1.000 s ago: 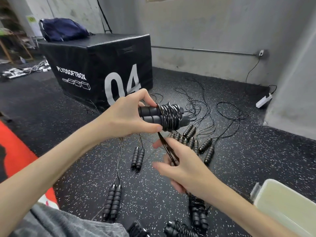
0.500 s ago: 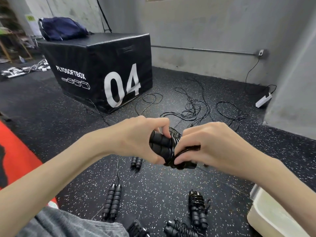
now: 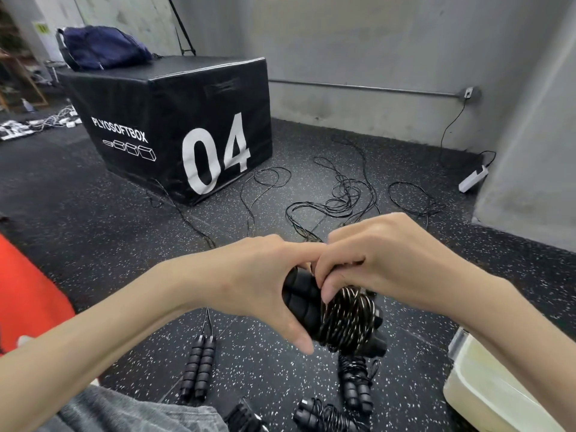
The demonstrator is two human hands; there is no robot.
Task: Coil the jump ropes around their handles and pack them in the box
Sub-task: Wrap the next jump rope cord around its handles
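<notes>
Both hands grip one jump rope (image 3: pixel 339 319) at frame centre: left hand (image 3: pixel 265 275) clasps handles, right hand (image 3: pixel 374 263) pinches the coil's end. I judge tucking comes next, then the box (image 3: pixel 486 391), lower right.

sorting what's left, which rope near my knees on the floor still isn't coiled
The pair of handles left of centre: bare side by side, cord trailing away. The two bundles to its right are wrapped.

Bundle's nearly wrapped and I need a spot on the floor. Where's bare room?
Bare floor lies left of the plyo box, and between the uncoiled handles and the coiled bundles. Crowded: loose ropes ahead of the hands, and the white box at right.
</notes>
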